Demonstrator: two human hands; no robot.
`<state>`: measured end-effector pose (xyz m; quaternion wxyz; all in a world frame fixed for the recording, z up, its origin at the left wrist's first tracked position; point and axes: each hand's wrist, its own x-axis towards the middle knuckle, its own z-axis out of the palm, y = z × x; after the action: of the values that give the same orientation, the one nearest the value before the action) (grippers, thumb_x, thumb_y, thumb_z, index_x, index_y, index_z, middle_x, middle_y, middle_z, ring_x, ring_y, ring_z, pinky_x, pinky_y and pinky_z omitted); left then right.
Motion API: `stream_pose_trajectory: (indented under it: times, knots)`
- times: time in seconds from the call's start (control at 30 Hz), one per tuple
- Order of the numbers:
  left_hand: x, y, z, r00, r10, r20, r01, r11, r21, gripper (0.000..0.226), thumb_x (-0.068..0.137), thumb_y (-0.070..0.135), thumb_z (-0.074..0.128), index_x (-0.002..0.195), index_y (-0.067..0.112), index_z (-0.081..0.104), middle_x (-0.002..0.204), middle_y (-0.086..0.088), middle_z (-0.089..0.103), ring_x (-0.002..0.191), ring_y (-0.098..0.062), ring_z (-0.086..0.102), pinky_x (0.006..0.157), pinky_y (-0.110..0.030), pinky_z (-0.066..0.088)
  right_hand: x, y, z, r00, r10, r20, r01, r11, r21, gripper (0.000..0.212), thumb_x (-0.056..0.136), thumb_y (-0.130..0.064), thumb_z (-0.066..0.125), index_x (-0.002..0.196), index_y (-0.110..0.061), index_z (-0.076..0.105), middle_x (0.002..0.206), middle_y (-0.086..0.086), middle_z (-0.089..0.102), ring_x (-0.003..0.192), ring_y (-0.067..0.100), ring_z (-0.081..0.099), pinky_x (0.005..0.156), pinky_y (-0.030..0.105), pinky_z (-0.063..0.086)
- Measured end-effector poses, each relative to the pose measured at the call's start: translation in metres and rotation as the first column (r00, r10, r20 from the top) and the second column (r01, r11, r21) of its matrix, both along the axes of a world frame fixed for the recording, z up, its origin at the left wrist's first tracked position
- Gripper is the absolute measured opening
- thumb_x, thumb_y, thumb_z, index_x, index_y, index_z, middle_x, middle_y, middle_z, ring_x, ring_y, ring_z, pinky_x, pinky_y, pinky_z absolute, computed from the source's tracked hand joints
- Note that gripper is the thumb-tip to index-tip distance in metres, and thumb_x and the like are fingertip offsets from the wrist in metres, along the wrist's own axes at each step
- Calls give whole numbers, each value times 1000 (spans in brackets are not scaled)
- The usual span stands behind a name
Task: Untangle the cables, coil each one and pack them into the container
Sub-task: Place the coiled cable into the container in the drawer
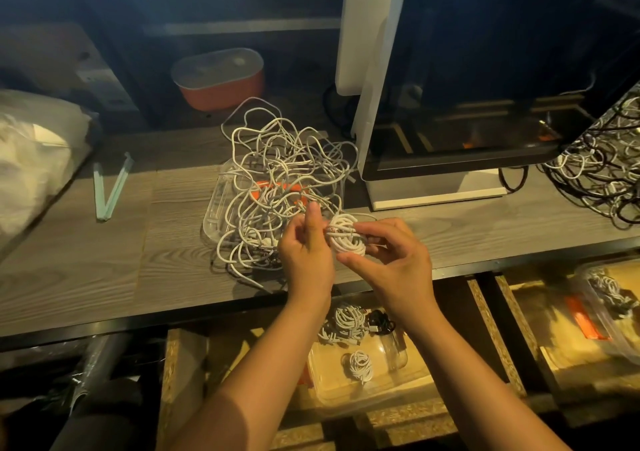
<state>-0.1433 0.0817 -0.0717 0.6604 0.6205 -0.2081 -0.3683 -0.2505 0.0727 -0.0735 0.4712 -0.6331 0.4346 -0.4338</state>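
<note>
Above the wooden desk (104, 260), just right of the tangle (284, 180), my right hand (394, 260) grips the coil (346, 237), my left hand (304, 246) pinches its near side, and the container (346, 395) lies below the tangle, toward me.

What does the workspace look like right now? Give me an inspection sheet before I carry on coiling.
Surface: wooden table, with the cable heap lying mid-table.
Job's things: white coil held over the table's front edge; clear container on the shelf below holds finished coils.
Clutter: green clip, plastic bag at the left, orange tub at the back.
Hands: left hand pinches the coil's left side; right hand holds its right side.
Cables: white tangle heaped over a clear tray; black-and-white tangle at the far right.
Surroundings: monitor behind; dim light.
</note>
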Motion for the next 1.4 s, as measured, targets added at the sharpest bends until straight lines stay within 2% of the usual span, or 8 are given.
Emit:
stream_pose_trajectory:
  times: [0.17,0.4,0.6,0.73,0.83,1.03,1.23,1.4]
  knots:
    - [2,20,-10,935,-338,-104,347,933,91,8,90,16,57,86,12,62,89,-5,68,83,-15,68,71,-22,55,-27,-3,-10,998,70,-2,-69,995,77,45,71,-2,78,104,-28,63,111,1,61,104,12,62,90,28,52]
    - [-10,55,-50,926,-365,-92,377,898,226,10,86,7,63,81,15,67,82,-5,68,80,-17,68,68,-22,55,-49,30,-54,993,78,-94,-55,972,230,41,68,0,79,98,-24,65,105,1,62,99,9,63,86,26,53]
    - [-20,84,-89,883,-402,-242,462,838,291,16,88,25,53,96,18,66,88,0,69,84,-16,66,78,-26,54,-62,54,-100,939,119,-324,-37,968,247,43,69,-13,83,95,-38,60,99,-10,61,93,0,60,78,20,54]
    - [-22,96,-111,835,-435,-338,543,752,374,53,71,52,45,110,19,60,99,2,62,97,-20,63,97,-36,47,-64,66,-122,900,141,-412,6,942,335,38,72,-16,81,98,-32,60,104,-11,59,91,-3,59,75,14,53]
    - [-27,95,-114,815,-445,-370,575,694,433,53,73,62,40,115,32,53,118,-1,57,116,-24,56,110,-44,34,-59,66,-137,911,145,-385,41,900,435,42,73,-15,80,107,-25,59,109,-10,57,96,0,57,75,11,49]
    - [-31,85,-116,801,-430,-416,593,667,452,58,96,45,31,145,13,28,150,-6,33,136,-23,34,112,-33,25,-54,61,-156,927,200,-318,31,803,595,38,85,-15,68,118,-23,52,119,-5,55,113,12,53,95,27,46]
    - [-33,89,-141,808,-486,-334,588,620,520,98,64,90,32,144,32,31,154,2,26,141,-19,23,116,-48,19,-56,65,-154,900,295,-321,-25,769,638,43,91,-17,60,131,-22,46,126,-10,44,116,7,43,99,27,40]
    - [-26,85,-124,794,-551,-256,607,700,377,50,96,47,29,142,27,34,145,6,34,131,-8,32,92,-10,40,-58,53,-116,883,168,-438,9,927,375,31,91,-19,60,121,-20,55,114,-9,54,103,7,56,89,22,49]
